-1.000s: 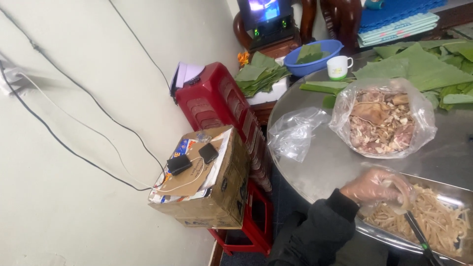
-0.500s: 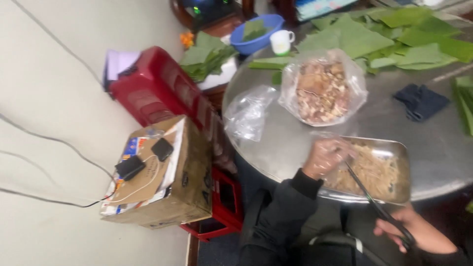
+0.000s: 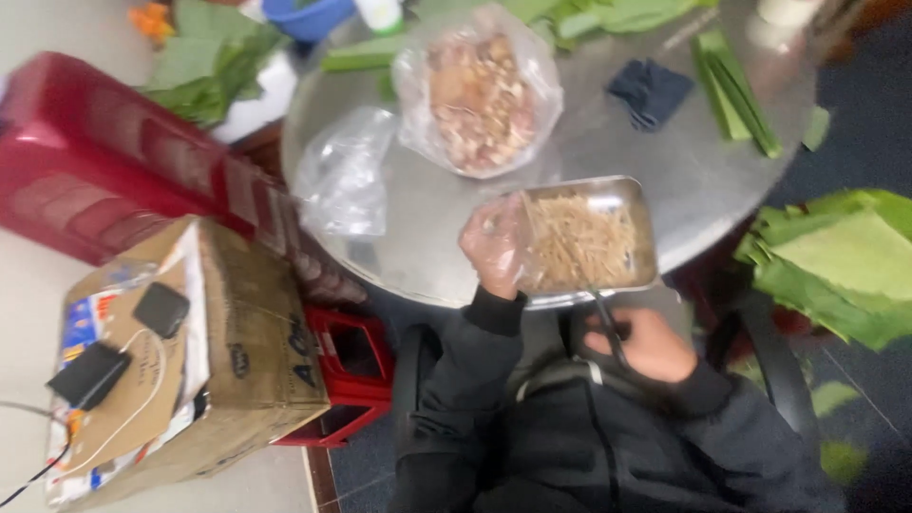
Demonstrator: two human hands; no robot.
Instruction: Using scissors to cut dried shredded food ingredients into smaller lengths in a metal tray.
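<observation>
We hold a pair of dark scissors [image 3: 608, 332] in our right hand [image 3: 646, 344], fingers curled closed through the handles; its long axis runs nearly upright in the frame, leaning a little, with the blades pointing away from us into the near edge of one rectangular metal tray [image 3: 648, 220]. The tray is shiny, with rounded corners, and sits at the near rim of the round grey metal table [image 3: 427, 237], heaped with thin, pale, straw-like strips [image 3: 579, 237]. Our left hand [image 3: 496, 242], in what looks like a thin clear glove, though the blur makes that uncertain, is cupped half closed over the tray's left end, touching the strips. Farther out on the table lie two clear plastic bags: one crumpled bag [image 3: 344, 176] near the left hand, and one full bag [image 3: 478, 90] holding lumpy brown and pink pieces. One dark blue folded cloth [image 3: 649, 90] lies beyond the tray, with flat green leaf strips [image 3: 736, 90] beside it. To the left, one cardboard box [image 3: 228, 332] carries two small black devices [image 3: 160, 309] with white cable, just beside a red plastic crate [image 3: 95, 161].
</observation>
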